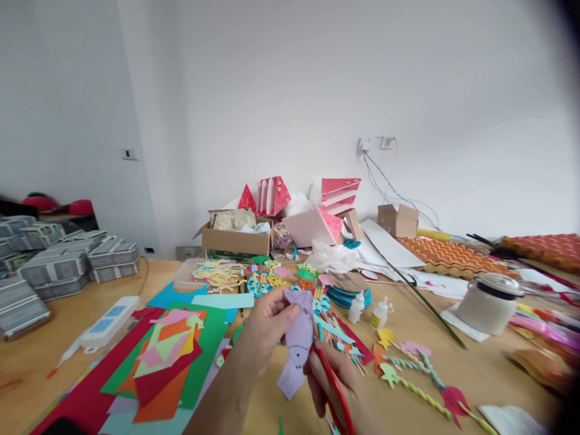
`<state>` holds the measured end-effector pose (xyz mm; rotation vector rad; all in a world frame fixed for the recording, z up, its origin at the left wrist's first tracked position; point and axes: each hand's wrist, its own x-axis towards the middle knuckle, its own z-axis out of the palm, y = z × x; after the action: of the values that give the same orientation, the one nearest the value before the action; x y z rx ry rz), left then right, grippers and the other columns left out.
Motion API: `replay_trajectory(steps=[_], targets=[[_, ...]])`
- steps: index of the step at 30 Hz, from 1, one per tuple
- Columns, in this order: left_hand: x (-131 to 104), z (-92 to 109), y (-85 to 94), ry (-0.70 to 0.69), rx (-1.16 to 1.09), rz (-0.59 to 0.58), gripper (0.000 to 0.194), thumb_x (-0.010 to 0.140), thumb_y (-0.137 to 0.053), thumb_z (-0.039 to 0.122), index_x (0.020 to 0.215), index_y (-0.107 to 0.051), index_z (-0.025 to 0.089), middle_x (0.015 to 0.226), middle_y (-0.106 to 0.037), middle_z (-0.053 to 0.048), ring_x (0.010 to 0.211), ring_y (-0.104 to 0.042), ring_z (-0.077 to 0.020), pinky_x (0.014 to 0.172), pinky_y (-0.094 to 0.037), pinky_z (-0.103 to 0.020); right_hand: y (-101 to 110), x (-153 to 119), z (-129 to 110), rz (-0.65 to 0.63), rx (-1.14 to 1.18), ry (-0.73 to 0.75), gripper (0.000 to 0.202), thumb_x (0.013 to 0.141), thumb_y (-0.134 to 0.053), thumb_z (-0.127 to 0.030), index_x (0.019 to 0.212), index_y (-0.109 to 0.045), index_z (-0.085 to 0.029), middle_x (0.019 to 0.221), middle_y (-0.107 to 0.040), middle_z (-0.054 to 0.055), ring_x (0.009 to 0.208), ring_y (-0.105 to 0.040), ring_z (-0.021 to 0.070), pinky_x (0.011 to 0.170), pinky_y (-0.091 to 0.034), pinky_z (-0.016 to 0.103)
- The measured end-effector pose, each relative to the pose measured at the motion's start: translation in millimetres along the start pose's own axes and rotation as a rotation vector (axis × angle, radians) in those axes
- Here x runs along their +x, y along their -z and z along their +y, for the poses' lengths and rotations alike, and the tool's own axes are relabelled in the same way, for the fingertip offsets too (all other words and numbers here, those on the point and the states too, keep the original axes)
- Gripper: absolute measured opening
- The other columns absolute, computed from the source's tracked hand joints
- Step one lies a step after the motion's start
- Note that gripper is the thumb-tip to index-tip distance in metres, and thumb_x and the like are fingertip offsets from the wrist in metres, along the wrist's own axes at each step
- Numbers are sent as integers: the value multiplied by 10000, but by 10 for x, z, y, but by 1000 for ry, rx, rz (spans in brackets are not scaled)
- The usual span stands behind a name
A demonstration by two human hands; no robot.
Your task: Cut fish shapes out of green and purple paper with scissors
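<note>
Red-handled scissors (334,385), held in the right hand's (351,377) fingers, met the purple paper fish (298,332) the left hand (268,323) pinched, seemingly mid-cut, needing steadiness.

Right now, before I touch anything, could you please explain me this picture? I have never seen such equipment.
There is no robot here: these are a person's own two bare hands. The single picture comes from a camera worn on the head, looking forward and down.

The left hand holds a purple paper fish between its fingers. The right hand holds red scissors beside it.

On the table lie coloured sheets at left, small bottles beyond the right hand, and a lidded container at far right.
</note>
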<state>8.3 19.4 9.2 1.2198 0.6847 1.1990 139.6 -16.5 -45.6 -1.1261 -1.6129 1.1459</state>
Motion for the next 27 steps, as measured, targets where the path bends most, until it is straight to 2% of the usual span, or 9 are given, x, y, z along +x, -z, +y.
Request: replay_trajectory(steps=[4, 8, 14, 16, 22, 27], targets=[[-4, 23, -68, -17, -4, 48, 130, 682, -587, 256, 746, -548, 151, 558, -504, 43, 488, -414, -69, 481, -312, -171, -55, -5, 18, 21, 140, 8, 445, 799, -367, -596, 609, -424, -198, 368, -396, -81, 321, -321, 67, 344, -240, 176], [0, 19, -71, -60, 128, 163, 86, 690, -555, 255, 715, -536, 174, 513, -454, 64, 457, -380, -69, 451, -274, -173, -54, -33, -62, 49, 207, -15, 420, 811, -392, -566, 630, -450, -191, 409, -398, -82, 345, -328, 67, 366, -256, 177], [30, -2, 10, -174, 243, 305, 81, 708, -523, 261, 695, -500, 185, 514, -429, 66, 460, -385, -75, 425, -260, -177, 85, -76, -185, -86, 8, -134, 533, 706, -392, -711, 594, -443, -193, 405, -363, -81, 373, -327, 78, 401, -271, 199], [38, 0, 36, -181, 249, 286, 90, 716, -517, 258, 676, -483, 186, 506, -423, 69, 445, -372, -70, 415, -259, -176, 113, -84, -196, -96, -32, -148, 563, 686, -375, -739, 617, -458, -186, 412, -359, -84, 379, -329, 78, 422, -288, 202], [23, -18, 33, -96, 104, 115, 118, 758, -489, 281, 717, -507, 172, 505, -435, 66, 430, -346, -59, 397, -270, -170, 93, -28, -117, -65, -5, -114, 558, 678, -377, -739, 606, -441, -189, 430, -357, -87, 366, -327, 67, 384, -272, 183], [3, -52, -36, -32, 56, 56, 138, 752, -516, 305, 741, -524, 167, 492, -433, 67, 404, -334, -52, 365, -253, -164, 41, -5, -44, -39, 17, -19, 484, 740, -387, -655, 607, -442, -193, 420, -358, -87, 354, -330, 69, 367, -279, 177]])
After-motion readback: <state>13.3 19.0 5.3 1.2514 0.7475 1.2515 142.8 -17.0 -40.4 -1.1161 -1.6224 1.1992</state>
